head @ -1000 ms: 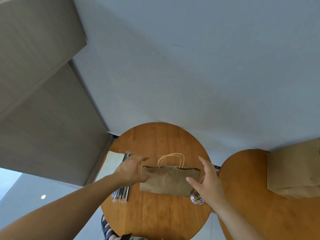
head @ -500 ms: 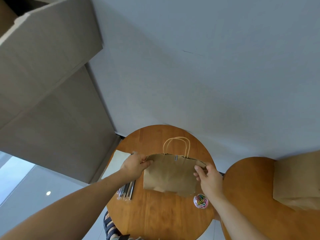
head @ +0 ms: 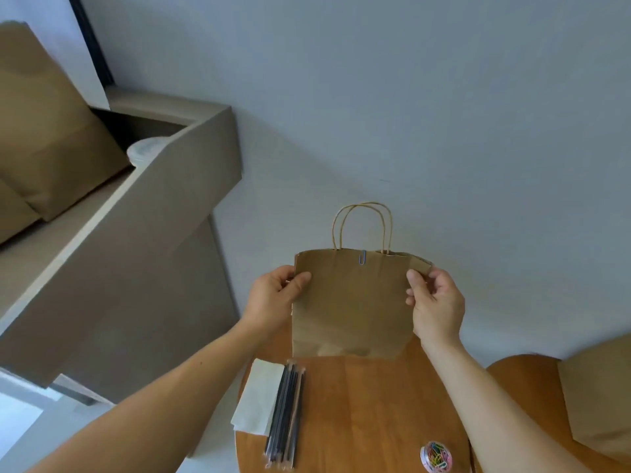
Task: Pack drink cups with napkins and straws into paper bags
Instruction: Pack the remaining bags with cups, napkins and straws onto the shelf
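The brown paper bag (head: pixel 351 302), blue paper clip (head: pixel 362 257) on its rim, is now lifted upright off the desk (head: pixel 375 404), with the left hand (head: pixel 273 297) and right hand (head: pixel 438 305) pinching its side edges in curled fingers (head: pixel 440 279).

Arms extended, left hand (head: pixel 273 297) and right hand (head: pixel 438 303) each seemingly pinching, raised level.

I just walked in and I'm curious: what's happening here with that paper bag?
A person is holding a brown paper bag upright by its sides. The left hand grips its left edge and the right hand pinches its top right corner. A blue paper clip sits on the bag's top edge. On the round wooden table lie white napkins, a bundle of straws and a small tub of coloured clips.
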### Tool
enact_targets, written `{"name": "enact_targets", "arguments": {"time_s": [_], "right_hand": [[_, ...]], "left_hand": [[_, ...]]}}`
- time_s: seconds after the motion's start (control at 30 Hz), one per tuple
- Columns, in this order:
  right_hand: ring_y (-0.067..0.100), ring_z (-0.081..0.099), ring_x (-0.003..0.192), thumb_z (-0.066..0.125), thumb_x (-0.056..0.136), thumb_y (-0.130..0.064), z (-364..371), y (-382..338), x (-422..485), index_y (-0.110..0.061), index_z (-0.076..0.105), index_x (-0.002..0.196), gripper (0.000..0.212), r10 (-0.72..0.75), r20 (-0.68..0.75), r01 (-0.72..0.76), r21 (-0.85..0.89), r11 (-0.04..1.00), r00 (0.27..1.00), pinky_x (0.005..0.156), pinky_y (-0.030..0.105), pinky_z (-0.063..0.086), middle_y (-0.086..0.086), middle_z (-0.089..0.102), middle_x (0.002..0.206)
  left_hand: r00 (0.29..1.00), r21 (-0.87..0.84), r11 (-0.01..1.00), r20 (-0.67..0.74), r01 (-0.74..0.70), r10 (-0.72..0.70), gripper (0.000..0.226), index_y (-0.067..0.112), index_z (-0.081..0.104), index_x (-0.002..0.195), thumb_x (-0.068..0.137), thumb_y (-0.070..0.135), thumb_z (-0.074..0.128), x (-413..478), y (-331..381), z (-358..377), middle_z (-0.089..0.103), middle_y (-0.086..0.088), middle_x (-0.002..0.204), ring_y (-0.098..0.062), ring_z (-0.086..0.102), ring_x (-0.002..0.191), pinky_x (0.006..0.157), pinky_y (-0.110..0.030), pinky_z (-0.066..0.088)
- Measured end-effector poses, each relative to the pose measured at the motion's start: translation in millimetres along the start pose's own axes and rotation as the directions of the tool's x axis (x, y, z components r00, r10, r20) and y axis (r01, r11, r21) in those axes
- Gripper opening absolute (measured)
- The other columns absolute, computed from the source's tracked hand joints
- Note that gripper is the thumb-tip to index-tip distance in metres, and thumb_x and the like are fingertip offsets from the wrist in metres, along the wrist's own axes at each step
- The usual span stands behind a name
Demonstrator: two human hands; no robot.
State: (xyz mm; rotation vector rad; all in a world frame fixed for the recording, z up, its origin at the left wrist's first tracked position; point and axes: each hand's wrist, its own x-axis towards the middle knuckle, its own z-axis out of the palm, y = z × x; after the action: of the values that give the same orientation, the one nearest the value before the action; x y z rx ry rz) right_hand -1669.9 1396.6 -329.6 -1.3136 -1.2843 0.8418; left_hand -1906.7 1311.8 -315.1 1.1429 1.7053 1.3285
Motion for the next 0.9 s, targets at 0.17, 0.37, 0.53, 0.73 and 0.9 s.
{"name": "enact_targets", "arguments": {"time_s": [0.17, 0.37, 0.53, 0.73, 0.9], "right_hand": [[-0.001, 0.057, 0.052, 0.064, 0.096, -0.025, 29, -76, 22, -0.029, 0.061, 0.085, 0.012, -0.147, -0.044, 0.150, 0.069, 0.986, 0.988, 0.056, 0.009, 0.046, -0.003, 0.065, 0.071], [0.001, 0.058, 0.053, 0.064, 0.095, -0.027, 56, -158, 47, -0.031, 0.064, 0.087, 0.009, -0.310, -0.012, 0.308, 0.165, 0.937, 0.951, 0.057, 0.021, 0.051, -0.005, 0.065, 0.069], [0.002, 0.055, 0.049, 0.064, 0.095, -0.027, 92, -235, 54, -0.036, 0.062, 0.084, 0.014, -0.406, 0.031, 0.378, 0.306, 0.874, 0.913, 0.051, 0.016, 0.048, -0.008, 0.062, 0.064], [0.002, 0.055, 0.049, 0.063, 0.095, -0.027, 149, -322, 48, -0.032, 0.063, 0.084, 0.012, -0.484, 0.172, 0.383, 0.411, 0.827, 0.858, 0.055, 0.023, 0.053, -0.005, 0.064, 0.068], [0.003, 0.053, 0.044, 0.064, 0.094, -0.020, 210, -379, 35, -0.024, 0.064, 0.085, 0.010, -0.507, 0.313, 0.326, 0.481, 0.814, 0.804, 0.048, 0.020, 0.052, -0.004, 0.061, 0.065]], "left_hand": [[0.986, 0.068, 0.991, -0.109, -0.119, 0.126, 0.032, 0.006, 0.069, 0.090, 0.097, 0.036, 0.059, 14, 59, -40, 0.068, -0.015, 0.084, -0.020, 0.058, 0.068, 0.067, -0.039, 0.051], [0.917, 0.122, 0.957, -0.275, -0.263, 0.288, 0.026, 0.015, 0.072, 0.088, 0.098, 0.034, 0.058, 11, 133, -87, 0.071, -0.010, 0.087, -0.023, 0.062, 0.078, 0.067, -0.028, 0.050], [0.817, 0.152, 0.923, -0.432, -0.352, 0.383, 0.023, 0.020, 0.073, 0.082, 0.097, 0.031, 0.061, 2, 187, -137, 0.074, 0.004, 0.077, -0.002, 0.063, 0.066, 0.059, -0.020, 0.051], [0.678, 0.297, 0.876, -0.554, -0.380, 0.482, 0.022, 0.031, 0.073, 0.074, 0.094, 0.034, 0.064, -10, 232, -217, 0.073, 0.015, 0.071, 0.004, 0.064, 0.063, 0.059, -0.014, 0.052], [0.589, 0.406, 0.843, -0.604, -0.351, 0.537, 0.019, 0.037, 0.071, 0.074, 0.093, 0.036, 0.066, -15, 251, -291, 0.068, 0.018, 0.060, 0.006, 0.057, 0.051, 0.052, -0.010, 0.045]]}}
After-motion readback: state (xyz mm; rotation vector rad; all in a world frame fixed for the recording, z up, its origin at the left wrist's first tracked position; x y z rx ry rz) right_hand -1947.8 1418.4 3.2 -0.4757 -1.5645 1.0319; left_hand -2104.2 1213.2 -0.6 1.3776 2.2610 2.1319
